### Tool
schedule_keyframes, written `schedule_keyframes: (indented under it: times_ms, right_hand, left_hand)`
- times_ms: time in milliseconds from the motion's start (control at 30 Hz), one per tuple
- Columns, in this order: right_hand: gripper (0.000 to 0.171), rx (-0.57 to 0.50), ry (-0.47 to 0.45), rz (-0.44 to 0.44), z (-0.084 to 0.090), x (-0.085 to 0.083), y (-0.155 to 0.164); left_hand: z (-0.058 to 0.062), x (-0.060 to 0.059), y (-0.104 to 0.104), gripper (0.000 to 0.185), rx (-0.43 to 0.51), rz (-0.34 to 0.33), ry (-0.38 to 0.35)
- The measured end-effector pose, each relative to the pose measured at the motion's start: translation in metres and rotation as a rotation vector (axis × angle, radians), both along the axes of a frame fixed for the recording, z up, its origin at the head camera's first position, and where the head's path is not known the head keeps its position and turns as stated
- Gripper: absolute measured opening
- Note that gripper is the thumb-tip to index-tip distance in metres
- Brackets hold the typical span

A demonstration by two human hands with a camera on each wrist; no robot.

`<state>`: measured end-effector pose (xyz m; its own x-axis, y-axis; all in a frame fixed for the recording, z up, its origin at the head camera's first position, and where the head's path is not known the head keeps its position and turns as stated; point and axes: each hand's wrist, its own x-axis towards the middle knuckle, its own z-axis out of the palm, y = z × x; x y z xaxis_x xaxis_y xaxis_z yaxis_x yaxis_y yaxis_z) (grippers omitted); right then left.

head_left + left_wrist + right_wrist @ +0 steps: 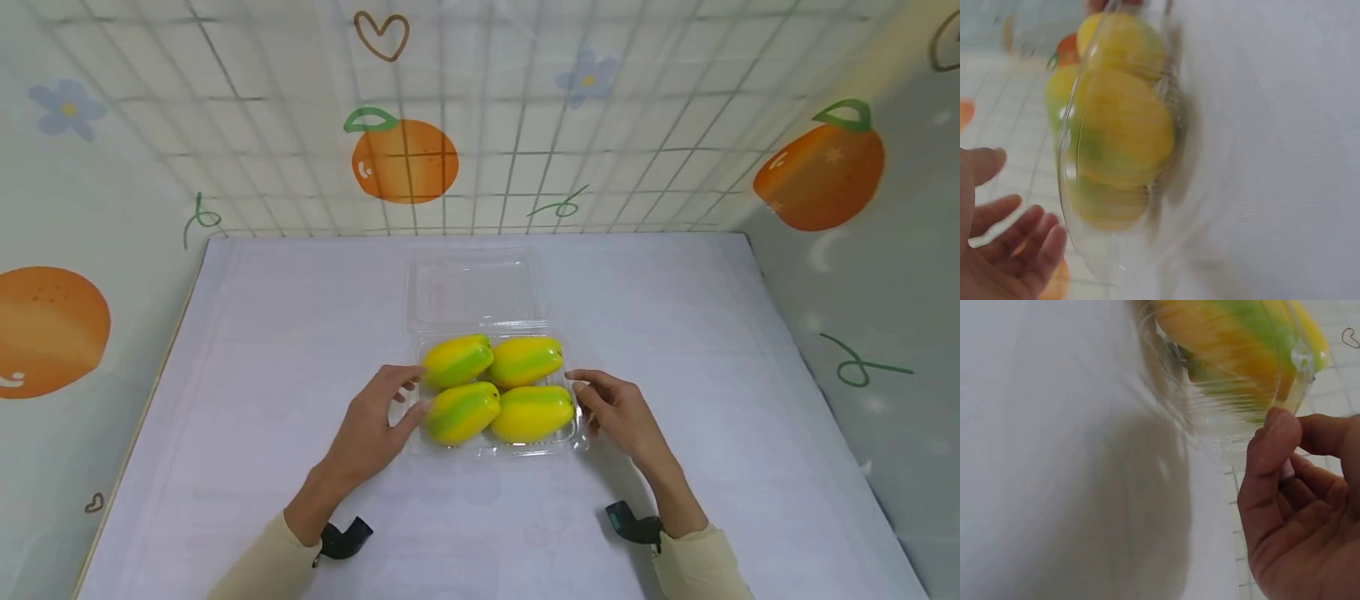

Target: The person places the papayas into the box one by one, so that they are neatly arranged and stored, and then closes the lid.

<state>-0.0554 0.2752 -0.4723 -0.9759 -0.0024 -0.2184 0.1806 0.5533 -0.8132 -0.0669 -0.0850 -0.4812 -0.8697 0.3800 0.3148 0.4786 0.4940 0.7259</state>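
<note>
I am looking down at a clear plastic clamshell tray [572, 440] sitting on the white table [262, 350], roughly centred between my two hands and just ahead of them. It is carrying four yellow-green mangoes [495, 387] in two rows of two, each fruit's long axis running left to right. The tray's hinged lid [475, 287] is lying open and flat on the far side, so the open mouth is facing up. My left hand [372, 429] is resting at the tray's left edge, thumb touching the near-left fruit, fingers relaxed and gripping nothing. My right hand [618, 410] is sitting at the right edge; in the right wrist view its thumb [1272, 447] is pressing the tray's rim, fingers loosely curled behind. Both hands are equally near, flanking the tray's short sides.
</note>
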Motion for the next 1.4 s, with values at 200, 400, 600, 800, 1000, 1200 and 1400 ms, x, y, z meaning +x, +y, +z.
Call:
schedule_keyframes:
  times_ms: [200, 400, 600, 800, 1000, 1200, 1400]
  right_hand:
    - [0.042, -0.009, 0.006, 0.020, 0.001, -0.007, 0.005]
    - [0.052, -0.042, 0.014, 0.039, 0.005, -0.024, 0.014]
    - [0.063, -0.105, -0.008, 0.054, 0.015, -0.047, 0.020]
    - [0.073, -0.212, -0.077, 0.069, 0.020, -0.071, 0.026]
    - [0.072, -0.329, -0.201, 0.107, 0.017, -0.104, 0.035]
    - [0.082, -0.318, -0.264, 0.146, 0.016, -0.135, 0.036]
    - [0.090, -0.335, -0.339, 0.165, 0.018, -0.162, 0.033]
  left_hand:
    - [-0.010, 0.005, -0.017, 0.044, 0.337, 0.107, -0.369]
    - [-0.010, 0.012, -0.021, 0.046, 0.483, 0.154, -0.707]
    - [-0.018, 0.019, -0.015, 0.039, 0.585, 0.130, -0.837]
    - [-0.023, 0.020, -0.010, 0.030, 0.674, 0.140, -0.836]
    - [-0.025, 0.019, -0.010, 0.029, 0.696, 0.150, -0.865]
    - [-0.027, 0.014, -0.012, 0.028, 0.694, 0.155, -0.894]
    - [-0.027, 0.013, -0.012, 0.027, 0.702, 0.147, -0.900]
